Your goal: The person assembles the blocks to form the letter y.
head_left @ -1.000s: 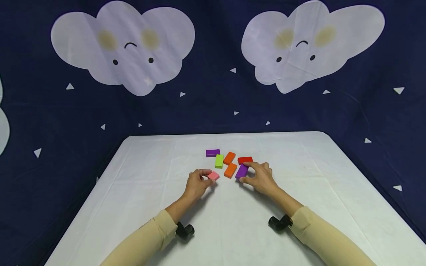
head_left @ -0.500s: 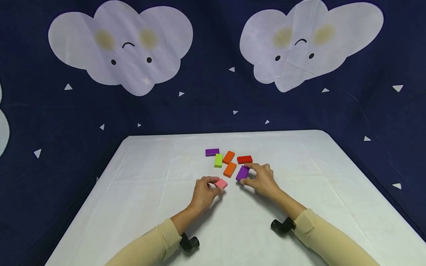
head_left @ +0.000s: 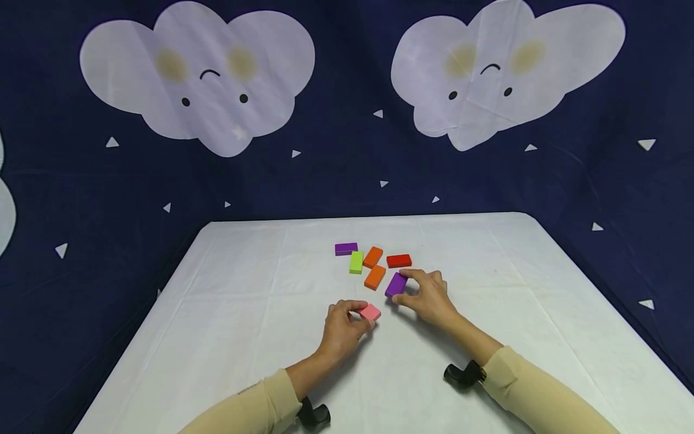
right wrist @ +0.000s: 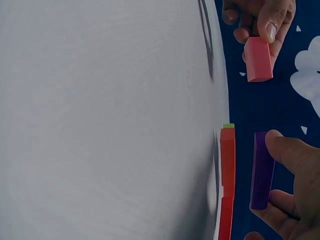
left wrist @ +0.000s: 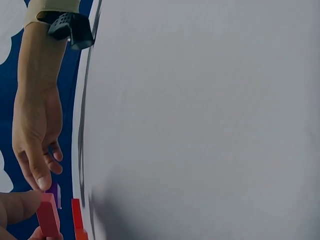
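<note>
No writing can be read; the small dark marking [head_left: 249, 389] on the left sleeve [head_left: 246, 413] is illegible.

L hand [left wrist: 19, 208] prob. mostly cut off, L wrist view.

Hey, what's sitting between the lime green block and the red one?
The farther orange block lies between the green block and the red block, as the head view shows; the nearer orange block sits just in front of it.
</note>
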Motion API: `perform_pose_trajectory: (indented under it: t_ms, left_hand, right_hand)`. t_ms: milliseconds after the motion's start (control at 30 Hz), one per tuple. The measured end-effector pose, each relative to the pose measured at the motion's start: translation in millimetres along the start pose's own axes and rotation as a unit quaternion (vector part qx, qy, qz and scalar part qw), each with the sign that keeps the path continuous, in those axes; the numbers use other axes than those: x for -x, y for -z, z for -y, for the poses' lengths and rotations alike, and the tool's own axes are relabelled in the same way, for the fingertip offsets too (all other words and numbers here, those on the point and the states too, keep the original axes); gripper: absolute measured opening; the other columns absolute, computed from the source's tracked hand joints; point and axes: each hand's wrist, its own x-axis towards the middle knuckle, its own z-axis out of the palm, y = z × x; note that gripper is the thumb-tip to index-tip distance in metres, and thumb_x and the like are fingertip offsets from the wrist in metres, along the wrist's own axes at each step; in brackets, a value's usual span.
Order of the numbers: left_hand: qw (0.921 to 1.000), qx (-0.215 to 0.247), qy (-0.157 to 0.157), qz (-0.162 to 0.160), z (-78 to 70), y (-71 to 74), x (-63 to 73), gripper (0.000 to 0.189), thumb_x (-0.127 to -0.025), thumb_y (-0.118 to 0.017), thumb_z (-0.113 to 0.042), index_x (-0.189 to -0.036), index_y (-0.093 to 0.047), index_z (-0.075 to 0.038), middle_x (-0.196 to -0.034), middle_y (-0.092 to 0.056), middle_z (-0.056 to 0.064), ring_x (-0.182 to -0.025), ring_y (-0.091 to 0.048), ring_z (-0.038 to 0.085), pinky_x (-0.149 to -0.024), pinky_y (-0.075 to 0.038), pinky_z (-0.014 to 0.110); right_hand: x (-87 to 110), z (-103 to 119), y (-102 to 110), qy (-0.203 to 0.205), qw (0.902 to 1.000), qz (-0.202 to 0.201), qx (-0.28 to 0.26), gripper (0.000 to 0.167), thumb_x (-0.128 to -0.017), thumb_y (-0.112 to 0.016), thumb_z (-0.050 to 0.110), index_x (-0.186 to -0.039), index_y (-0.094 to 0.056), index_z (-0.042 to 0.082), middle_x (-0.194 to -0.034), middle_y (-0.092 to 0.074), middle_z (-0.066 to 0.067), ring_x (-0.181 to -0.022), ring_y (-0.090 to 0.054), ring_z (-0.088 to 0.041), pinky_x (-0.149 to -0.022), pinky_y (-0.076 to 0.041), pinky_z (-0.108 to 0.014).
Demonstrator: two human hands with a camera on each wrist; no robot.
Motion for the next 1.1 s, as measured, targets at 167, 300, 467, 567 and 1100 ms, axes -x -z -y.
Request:
perform_pose_trajectory:
  t_ms: [167,300,467,567,1100]
  left_hand:
    - [1.0,-0.001,-0.005,-0.001,1.6,-3.7,3.5,0.031,-0.071,-0.074,-0.008,-0.102,-0.07,-0.006,-0.092,-0.066,0.005,-0.08,-0.044,0.016,-0.067,-0.032,0.021]
    - [1.0,-0.004,-0.009,-0.001,3.3,-6.3,6.2,0.031,-0.07,-0.075,-0.007,-0.1,-0.071,-0.006,-0.091,-0.066,0.005,-0.08,-0.045,0.017,-0.067,-0.032,0.021]
    - [0.9999,-0.006,-0.008,0.006,1.1,-8.6,9.9,0.031,-0.07,-0.076,-0.007,-0.101,-0.07,-0.006,-0.093,-0.066,0.005,-0.081,-0.047,0.018,-0.067,-0.032,0.021]
    - [0.9998,-0.015,-0.009,0.006,0.7,-10.3,10.5,0.032,-0.069,-0.077,-0.008,-0.1,-0.071,-0.006,-0.091,-0.066,0.005,-0.08,-0.046,0.016,-0.067,-0.032,0.021]
    - [0.9983,-0.052,-0.024,0.011,4.9,-17.3,13.1,0.031,-0.069,-0.077,-0.009,-0.099,-0.071,-0.007,-0.09,-0.067,0.005,-0.078,-0.042,0.01,-0.068,-0.03,0.023]
  right_hand:
    - [3.2,0.1,-0.1,0.004,1.0,-0.004,-0.002,0.064,-0.07,-0.08,0.039,-0.126,-0.059,0.016,-0.121,-0.063,-0.01,-0.099,-0.04,-0.029,-0.075,-0.029,-0.034]
    - [5.5,0.3,-0.1,0.015,0.9998,-0.011,-0.001,0.063,-0.07,-0.08,0.038,-0.126,-0.06,0.015,-0.119,-0.063,-0.01,-0.097,-0.041,-0.027,-0.075,-0.029,-0.035]
    - [7.0,-0.9,-0.7,0.021,0.9997,-0.01,0.002,0.063,-0.07,-0.08,0.037,-0.126,-0.059,0.015,-0.12,-0.063,-0.011,-0.096,-0.041,-0.027,-0.075,-0.028,-0.034]
    - [8.0,-1.1,-0.8,0.018,0.9998,-0.006,0.0,0.064,-0.07,-0.08,0.038,-0.126,-0.059,0.016,-0.119,-0.064,-0.011,-0.097,-0.04,-0.026,-0.075,-0.027,-0.034]
    - [11.6,-3.5,-4.5,0.029,0.9996,-0.004,0.003,0.062,-0.069,-0.08,0.038,-0.124,-0.06,0.017,-0.117,-0.065,-0.011,-0.092,-0.041,-0.024,-0.076,-0.028,-0.035]
